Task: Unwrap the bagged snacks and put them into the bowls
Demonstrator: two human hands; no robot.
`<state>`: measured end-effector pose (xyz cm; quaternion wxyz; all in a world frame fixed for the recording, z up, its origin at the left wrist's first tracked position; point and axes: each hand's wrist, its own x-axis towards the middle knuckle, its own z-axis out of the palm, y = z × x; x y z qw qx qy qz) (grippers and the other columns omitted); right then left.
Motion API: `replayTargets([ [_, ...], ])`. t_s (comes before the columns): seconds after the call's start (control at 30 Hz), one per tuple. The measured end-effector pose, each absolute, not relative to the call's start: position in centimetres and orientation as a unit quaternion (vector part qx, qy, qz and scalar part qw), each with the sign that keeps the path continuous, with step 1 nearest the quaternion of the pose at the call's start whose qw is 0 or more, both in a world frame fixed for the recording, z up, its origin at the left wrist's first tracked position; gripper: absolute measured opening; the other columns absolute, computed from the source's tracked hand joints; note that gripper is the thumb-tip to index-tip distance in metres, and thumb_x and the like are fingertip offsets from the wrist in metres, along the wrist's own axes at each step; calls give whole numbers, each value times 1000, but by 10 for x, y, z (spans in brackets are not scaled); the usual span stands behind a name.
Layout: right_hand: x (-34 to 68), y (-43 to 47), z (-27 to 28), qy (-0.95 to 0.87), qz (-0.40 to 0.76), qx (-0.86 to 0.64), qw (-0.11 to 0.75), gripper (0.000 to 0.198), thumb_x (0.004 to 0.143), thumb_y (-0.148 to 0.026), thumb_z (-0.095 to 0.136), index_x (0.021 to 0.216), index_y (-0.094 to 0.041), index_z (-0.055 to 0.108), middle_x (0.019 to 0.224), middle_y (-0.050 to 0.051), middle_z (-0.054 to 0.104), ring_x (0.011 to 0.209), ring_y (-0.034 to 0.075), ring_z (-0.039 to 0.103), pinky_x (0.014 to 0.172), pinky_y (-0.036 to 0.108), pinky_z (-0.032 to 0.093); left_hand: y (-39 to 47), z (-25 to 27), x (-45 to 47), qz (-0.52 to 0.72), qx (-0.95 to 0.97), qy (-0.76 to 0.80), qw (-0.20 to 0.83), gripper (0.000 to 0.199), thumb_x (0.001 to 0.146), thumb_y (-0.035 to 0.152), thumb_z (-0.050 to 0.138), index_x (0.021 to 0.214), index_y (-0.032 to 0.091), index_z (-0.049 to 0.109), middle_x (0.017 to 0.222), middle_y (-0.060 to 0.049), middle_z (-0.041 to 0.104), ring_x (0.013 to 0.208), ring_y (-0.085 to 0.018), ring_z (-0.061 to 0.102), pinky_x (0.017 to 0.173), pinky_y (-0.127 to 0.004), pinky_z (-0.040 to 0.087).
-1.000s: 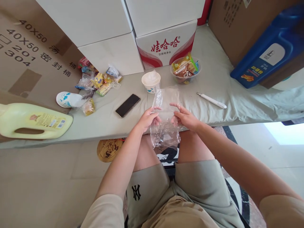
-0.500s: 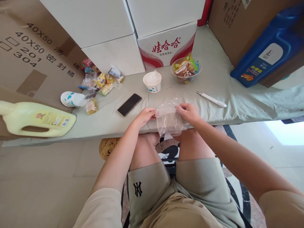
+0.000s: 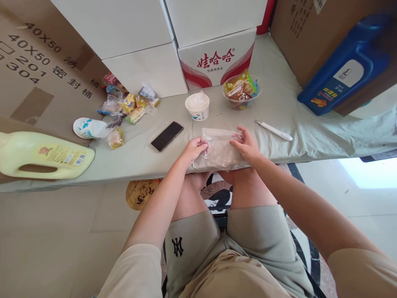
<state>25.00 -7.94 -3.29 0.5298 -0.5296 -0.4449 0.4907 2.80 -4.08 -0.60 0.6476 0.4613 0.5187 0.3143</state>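
Observation:
A clear plastic bag [image 3: 221, 151] lies spread at the front edge of the cloth-covered surface, above my knees. My left hand [image 3: 195, 150] pinches its left edge between thumb and fingers. At the bag's right side is my right hand [image 3: 246, 145], its thumb and forefinger parted and touching the film. Just beyond the bag stands a white paper cup [image 3: 197, 107] with crumpled clear film in it. A black phone [image 3: 167, 136] lies left of the bag, and a white box cutter-like tool [image 3: 274, 130] lies to the right.
Wrapped snacks fill a clear plastic bowl [image 3: 241, 99]; more snack packets [image 3: 133, 105] lie at left near a tipped paper cup [image 3: 87, 128]. A yellow jug [image 3: 46, 155] lies far left. A blue bottle [image 3: 344, 70] leans at right. Boxes [image 3: 217, 62] line the back.
The bag has been laid flatter and wider. My right hand's fingers have parted from their pinch, and my left hand has shifted slightly right onto the bag's edge.

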Motion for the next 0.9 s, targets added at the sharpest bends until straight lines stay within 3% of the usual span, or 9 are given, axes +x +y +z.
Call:
replayTargets([
  [0.1,251,-77,-33,-477,504,-537,480,34,71,-44,74,94,-24,60,89,2,65,84,18,61,82,34,51,-42,-4,31,335,446,522,645,14,84,19,66,87,20,52,75,1,69,69,-11,68,68,-22,49],
  [0.2,251,-75,-34,-495,502,-548,451,28,77,-49,68,81,-24,56,69,-2,60,65,14,55,67,30,48,-43,-4,32,311,472,536,628,14,88,24,62,92,22,49,67,3,66,58,-11,65,58,-21,47],
  [0.3,250,-75,-32,-481,517,-539,459,31,81,-53,61,92,-26,51,63,-5,58,54,13,51,54,27,42,-43,-4,28,295,488,543,616,18,86,26,63,100,23,52,61,5,63,48,-10,59,49,-19,41],
  [0.4,250,-78,-27,-463,544,-518,471,31,78,-47,62,99,-27,51,63,-6,59,51,11,50,51,24,40,-41,-4,22,312,458,521,649,24,80,26,67,101,22,57,61,5,62,48,-10,59,47,-19,39],
  [0.53,253,-78,-22,-443,574,-502,471,18,72,-39,61,81,-24,57,62,-4,55,54,11,52,53,25,43,-36,-3,15,330,393,486,708,12,73,24,67,80,18,59,62,1,63,54,-11,63,53,-21,47],
  [0.7,256,-79,-23,-432,579,-503,474,34,79,-55,50,73,-23,58,67,1,55,60,14,54,56,28,46,-35,-3,17,331,361,486,724,26,80,43,63,73,18,59,65,-1,63,61,-12,65,61,-23,51],
  [0.8,254,-81,-23,-457,534,-534,470,34,77,-57,59,76,-24,56,65,-2,51,60,14,47,57,27,41,-37,-5,19,333,422,478,695,25,68,29,75,80,18,55,70,3,61,63,-8,62,64,-20,49],
  [0.9,252,-82,-24,-469,501,-548,479,41,65,-44,74,95,-25,53,70,-6,51,62,13,46,59,26,40,-40,-8,20,358,437,472,677,48,59,12,74,100,23,51,77,7,61,65,-7,60,63,-18,46],
])
